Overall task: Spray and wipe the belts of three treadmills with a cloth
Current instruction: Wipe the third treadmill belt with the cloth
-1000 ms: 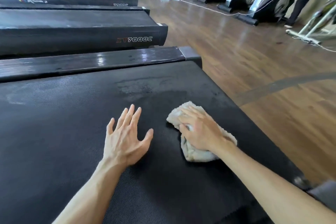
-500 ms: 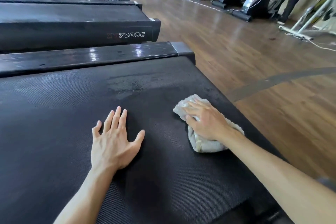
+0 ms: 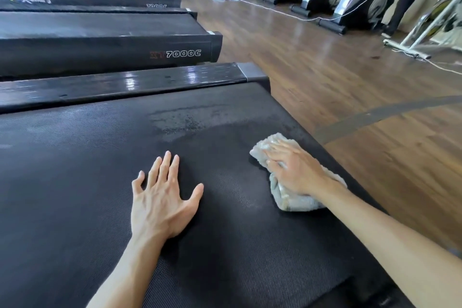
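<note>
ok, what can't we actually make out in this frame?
- Head view: part of the cloth and the belt beneath it, covered by the right hand.
- Spray bottle: none in view.
- Near end of the belt: cut off by the bottom edge.
- Red lettering before "7000C" on the next treadmill: blurred.
- Belt under the left hand: hidden by the flat palm.

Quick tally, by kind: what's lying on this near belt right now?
Hands: 2 (left hand flat on the belt, right hand pressing the cloth)
Cloths: 1
Damp patches: 1
Total: 4
</note>
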Demonstrator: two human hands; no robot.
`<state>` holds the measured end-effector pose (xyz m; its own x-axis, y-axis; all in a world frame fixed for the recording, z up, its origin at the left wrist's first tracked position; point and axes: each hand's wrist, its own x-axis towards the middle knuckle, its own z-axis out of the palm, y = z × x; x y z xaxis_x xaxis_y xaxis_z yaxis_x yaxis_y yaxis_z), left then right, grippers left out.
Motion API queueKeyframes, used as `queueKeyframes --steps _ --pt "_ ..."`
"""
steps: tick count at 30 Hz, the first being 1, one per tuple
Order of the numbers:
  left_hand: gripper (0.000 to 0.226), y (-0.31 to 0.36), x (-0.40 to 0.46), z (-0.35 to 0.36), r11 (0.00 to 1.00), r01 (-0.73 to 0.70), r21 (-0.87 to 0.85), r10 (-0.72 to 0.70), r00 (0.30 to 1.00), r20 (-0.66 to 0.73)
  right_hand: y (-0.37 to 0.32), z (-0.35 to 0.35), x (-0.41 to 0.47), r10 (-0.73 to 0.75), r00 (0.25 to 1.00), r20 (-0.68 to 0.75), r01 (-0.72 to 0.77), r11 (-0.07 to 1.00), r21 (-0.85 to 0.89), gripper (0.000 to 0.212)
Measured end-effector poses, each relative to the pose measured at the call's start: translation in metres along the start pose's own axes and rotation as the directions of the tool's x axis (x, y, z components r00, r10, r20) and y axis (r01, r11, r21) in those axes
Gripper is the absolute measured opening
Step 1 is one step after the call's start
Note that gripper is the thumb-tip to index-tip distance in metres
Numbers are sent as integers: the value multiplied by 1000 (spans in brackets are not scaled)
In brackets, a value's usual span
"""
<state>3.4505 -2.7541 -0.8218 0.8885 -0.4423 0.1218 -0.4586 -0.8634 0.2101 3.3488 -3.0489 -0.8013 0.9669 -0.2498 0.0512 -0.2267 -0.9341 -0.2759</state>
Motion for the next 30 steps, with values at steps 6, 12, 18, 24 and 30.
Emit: queueKeyframes --steps 6,12,18,24,30 --pt "99 0 1 0 1000 -1 12 1 1000 4 -5 4 80 207 973 -104 -217 972 -92 62" --pt "97 -1 1 1 1000 0 9 0 1000 10 -32 12 13 -92 995 24 93 995 -28 49" --pt "98 1 1 1 1000 -3 0 3 1000 -1 40 -7 46 202 974 -101 -212 971 -106 66" --pt "98 -1 1 0 1000 -2 11 2 1000 4 -34 3 50 -52 999 -3 51 995 -89 33" --pt "96 -2 1 2 1000 -4 5 4 1000 0 11 -8 -12 107 985 -138 -114 993 -43 34"
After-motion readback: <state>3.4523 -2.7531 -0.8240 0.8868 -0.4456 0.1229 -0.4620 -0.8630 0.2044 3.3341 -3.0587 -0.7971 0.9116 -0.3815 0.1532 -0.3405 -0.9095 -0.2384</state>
